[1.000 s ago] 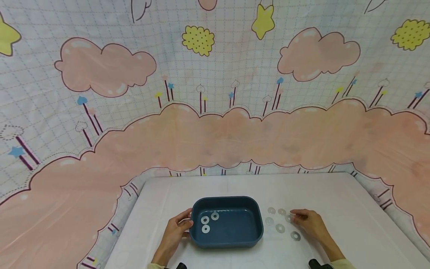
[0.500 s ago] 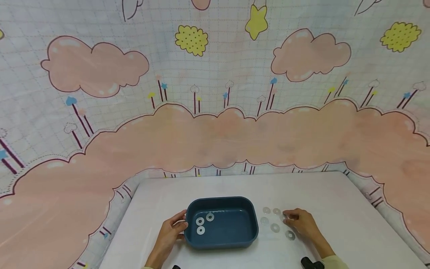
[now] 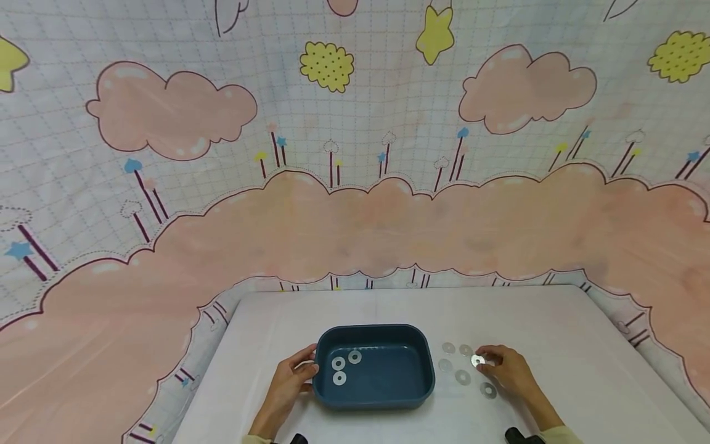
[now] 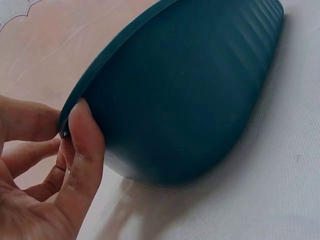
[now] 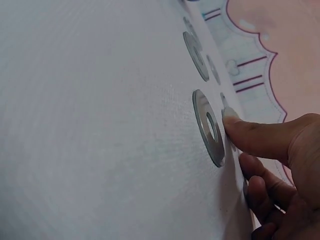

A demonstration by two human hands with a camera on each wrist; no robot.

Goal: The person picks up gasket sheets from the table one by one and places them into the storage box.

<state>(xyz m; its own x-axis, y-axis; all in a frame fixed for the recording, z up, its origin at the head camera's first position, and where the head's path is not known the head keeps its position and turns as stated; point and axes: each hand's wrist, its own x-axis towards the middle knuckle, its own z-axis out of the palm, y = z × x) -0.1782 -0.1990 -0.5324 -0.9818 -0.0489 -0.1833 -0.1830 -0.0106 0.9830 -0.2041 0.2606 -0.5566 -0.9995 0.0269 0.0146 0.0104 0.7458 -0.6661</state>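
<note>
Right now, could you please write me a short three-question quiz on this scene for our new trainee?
1. How many washers lie inside the blue tray?
2. True or false: the left hand holds the tray's rim.
3. Which thing does the right hand touch? A) the tray B) a washer on the table C) the backdrop

Key: 1. Three washers. 2. True; thumb and fingers pinch the rim. 3. B; a fingertip meets its edge.
</note>
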